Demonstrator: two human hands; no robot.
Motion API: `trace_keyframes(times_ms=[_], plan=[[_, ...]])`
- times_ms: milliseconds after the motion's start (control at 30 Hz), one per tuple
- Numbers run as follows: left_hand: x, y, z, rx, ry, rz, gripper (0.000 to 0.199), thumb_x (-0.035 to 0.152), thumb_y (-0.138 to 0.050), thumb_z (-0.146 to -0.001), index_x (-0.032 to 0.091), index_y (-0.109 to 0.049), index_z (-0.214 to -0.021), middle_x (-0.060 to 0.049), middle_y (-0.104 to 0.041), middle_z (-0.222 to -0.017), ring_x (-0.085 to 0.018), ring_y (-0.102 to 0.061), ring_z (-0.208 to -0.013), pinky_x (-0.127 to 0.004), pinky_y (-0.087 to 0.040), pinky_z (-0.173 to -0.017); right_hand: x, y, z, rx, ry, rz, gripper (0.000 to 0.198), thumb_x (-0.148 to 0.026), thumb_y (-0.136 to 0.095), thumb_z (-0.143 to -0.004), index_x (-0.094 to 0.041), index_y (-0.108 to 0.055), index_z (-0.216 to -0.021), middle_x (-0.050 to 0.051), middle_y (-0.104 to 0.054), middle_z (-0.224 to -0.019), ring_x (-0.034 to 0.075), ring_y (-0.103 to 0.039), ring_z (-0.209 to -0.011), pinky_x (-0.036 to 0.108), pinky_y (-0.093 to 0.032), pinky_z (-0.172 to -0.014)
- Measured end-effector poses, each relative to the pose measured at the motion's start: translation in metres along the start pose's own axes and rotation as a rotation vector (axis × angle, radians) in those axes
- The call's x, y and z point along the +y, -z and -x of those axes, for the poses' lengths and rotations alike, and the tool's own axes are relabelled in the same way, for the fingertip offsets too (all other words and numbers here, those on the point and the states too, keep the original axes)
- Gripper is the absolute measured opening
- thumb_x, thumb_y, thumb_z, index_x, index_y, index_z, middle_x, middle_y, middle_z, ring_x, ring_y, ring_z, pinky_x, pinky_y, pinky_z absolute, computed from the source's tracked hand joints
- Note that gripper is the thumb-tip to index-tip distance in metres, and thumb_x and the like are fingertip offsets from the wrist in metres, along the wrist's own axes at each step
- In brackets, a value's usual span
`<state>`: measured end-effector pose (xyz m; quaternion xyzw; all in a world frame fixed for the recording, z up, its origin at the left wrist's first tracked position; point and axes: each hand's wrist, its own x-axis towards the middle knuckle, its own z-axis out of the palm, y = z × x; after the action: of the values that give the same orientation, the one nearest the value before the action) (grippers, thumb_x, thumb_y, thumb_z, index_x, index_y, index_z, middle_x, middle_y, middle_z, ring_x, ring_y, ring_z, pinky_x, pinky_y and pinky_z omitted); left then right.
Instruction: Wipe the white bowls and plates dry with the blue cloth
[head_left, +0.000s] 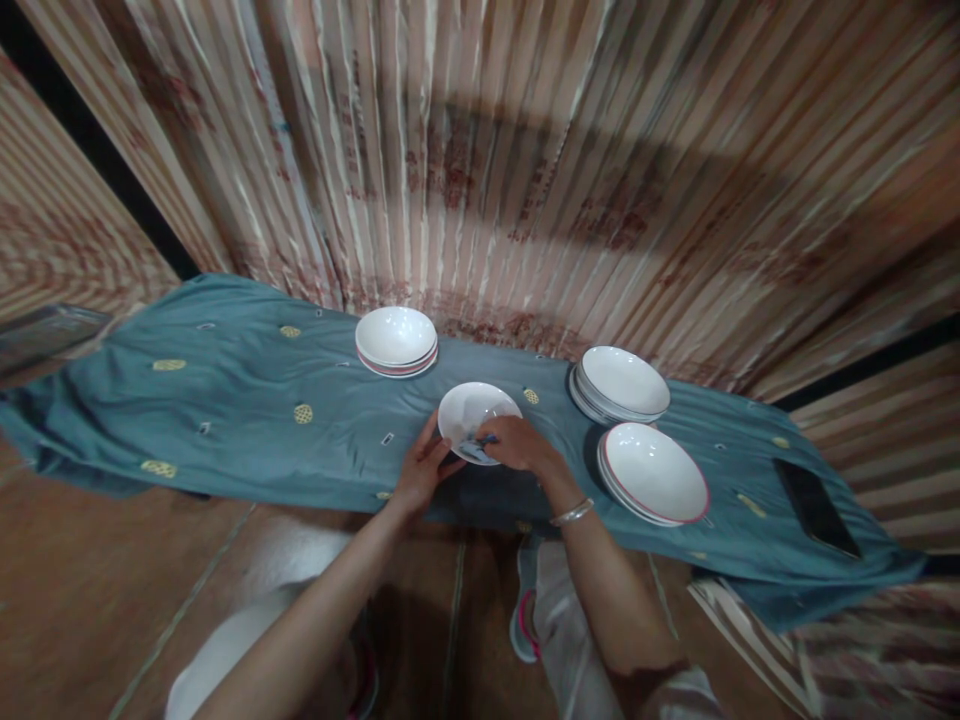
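A white bowl is in front of me near the table's front edge. My left hand grips the bowl's left side, with the thumb at the rim and the fingers around the outside. Over the right part of the bowl, my right hand is closed on a small blue-grey cloth. That cloth lies against the inside of the bowl, and much of it is hidden by my fingers. A bracelet circles my right wrist.
Behind the bowl to the left stands a stack of bowls. Two more stacks, one of white bowls and one with a red rim, stand to the right. A black phone lies on the green tablecloth. A pleated curtain hangs behind.
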<state>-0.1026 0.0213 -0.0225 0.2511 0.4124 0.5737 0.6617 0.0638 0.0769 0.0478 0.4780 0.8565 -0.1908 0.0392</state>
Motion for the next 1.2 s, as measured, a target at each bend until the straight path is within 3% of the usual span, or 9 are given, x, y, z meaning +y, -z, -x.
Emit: trace_keyframes(times_ms=[233, 500, 600, 800, 967, 1100, 1200], plan=[[0.001, -0.001, 0.002, -0.019, -0.003, -0.034, 0.069, 0.029, -0.074, -0.078, 0.03, -0.05, -0.143, -0.007, -0.068, -0.123, -0.025, -0.064, -0.115, -0.047, -0.055, -0.097, 0.002, -0.018, -0.01, 0.144, 0.105, -0.318, 0.028, -0.01, -0.057, -0.081, -0.02, -0.075, -0.1, 0.001, -0.076, -0.093, 0.018, -0.067, -0.086, 0.025, -0.048, -0.077], [-0.004, -0.005, 0.004, -0.077, -0.074, -0.154, 0.081, 0.042, -0.077, -0.073, 0.027, -0.047, -0.146, -0.009, -0.061, -0.138, -0.033, -0.055, -0.128, -0.049, -0.054, -0.098, -0.008, -0.036, -0.023, 0.719, 0.111, -0.352, 0.029, -0.01, -0.053, -0.082, -0.021, -0.071, -0.102, 0.006, -0.071, -0.117, 0.02, -0.062, -0.112, 0.035, -0.046, -0.103], [-0.006, -0.008, 0.006, -0.097, -0.103, -0.187, 0.084, 0.045, -0.077, -0.072, 0.026, -0.045, -0.147, -0.011, -0.057, -0.144, -0.035, -0.053, -0.129, -0.048, -0.054, -0.097, -0.009, -0.035, -0.023, 0.839, 0.098, -0.259, 0.028, -0.014, -0.05, -0.087, -0.021, -0.069, -0.108, 0.008, -0.066, -0.126, 0.021, -0.058, -0.119, 0.04, -0.042, -0.11], [-0.004, -0.013, 0.013, -0.144, -0.159, -0.18, 0.079, 0.049, -0.076, -0.074, 0.025, -0.05, -0.144, -0.011, -0.05, -0.15, -0.037, -0.044, -0.137, -0.047, -0.053, -0.098, -0.003, -0.02, -0.017, 0.712, -0.049, -0.017, 0.033, -0.012, -0.041, -0.094, -0.014, -0.061, -0.12, 0.017, -0.058, -0.136, 0.025, -0.052, -0.124, 0.045, -0.039, -0.11], [-0.006, -0.012, 0.017, -0.17, -0.154, -0.129, 0.08, 0.051, -0.076, -0.074, 0.026, -0.049, -0.145, -0.013, -0.053, -0.146, -0.037, -0.05, -0.132, -0.049, -0.054, -0.096, 0.016, -0.022, -0.007, 0.67, -0.137, 0.091, 0.038, -0.011, -0.036, -0.09, -0.016, -0.062, -0.118, 0.017, -0.067, -0.112, 0.029, -0.058, -0.108, 0.045, -0.045, -0.099], [-0.008, -0.01, 0.014, -0.193, -0.144, -0.112, 0.082, 0.051, -0.075, -0.074, 0.028, -0.045, -0.147, -0.012, -0.057, -0.142, -0.035, -0.056, -0.125, -0.051, -0.053, -0.097, 0.037, -0.04, -0.002, 0.69, -0.074, 0.161, 0.039, -0.014, -0.035, -0.09, -0.015, -0.064, -0.116, 0.02, -0.066, -0.112, 0.032, -0.059, -0.104, 0.048, -0.047, -0.093], [-0.007, -0.01, 0.015, -0.181, -0.137, -0.123, 0.082, 0.049, -0.075, -0.075, 0.029, -0.044, -0.148, -0.011, -0.058, -0.141, -0.035, -0.057, -0.123, -0.051, -0.051, -0.098, 0.047, -0.051, 0.003, 0.675, -0.018, 0.224, 0.038, -0.011, -0.036, -0.089, -0.012, -0.064, -0.115, 0.023, -0.063, -0.119, 0.033, -0.057, -0.112, 0.051, -0.044, -0.097]])
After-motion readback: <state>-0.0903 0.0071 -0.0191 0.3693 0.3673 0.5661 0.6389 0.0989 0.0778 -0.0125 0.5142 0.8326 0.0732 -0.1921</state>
